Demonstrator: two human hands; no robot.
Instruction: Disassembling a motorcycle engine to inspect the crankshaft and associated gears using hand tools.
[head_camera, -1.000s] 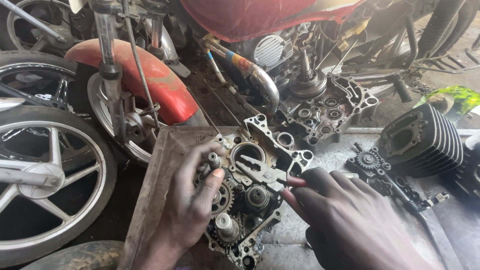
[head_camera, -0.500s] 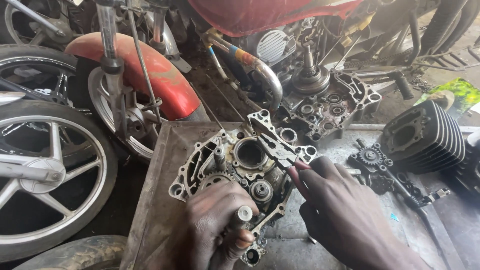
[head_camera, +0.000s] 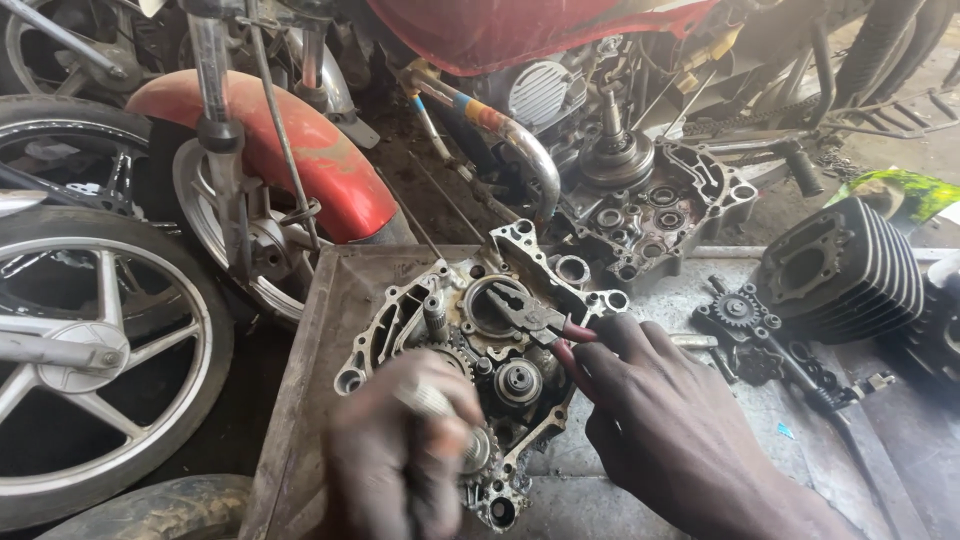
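Right hand (head_camera: 680, 430) grips red-handled pliers (head_camera: 535, 318), jaws inside engine crankcase half (head_camera: 470, 350). Left hand (head_camera: 400, 465), blurred, closed around gear shaft (head_camera: 430, 402) over crankcase's lower edge.

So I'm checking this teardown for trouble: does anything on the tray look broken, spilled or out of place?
Nothing stands out. The crankcase half lies flat on the metal tray, gears seated in it. The right hand holds red-handled pliers over it; the left hand is blurred. Loose gears lie beside the finned cylinder.

a motorcycle repair workshop, red motorcycle (head_camera: 520, 30) at 12 o'clock, spoked wheels (head_camera: 90, 340) at 9 o'clock, finned cylinder (head_camera: 845, 270) at 3 o'clock
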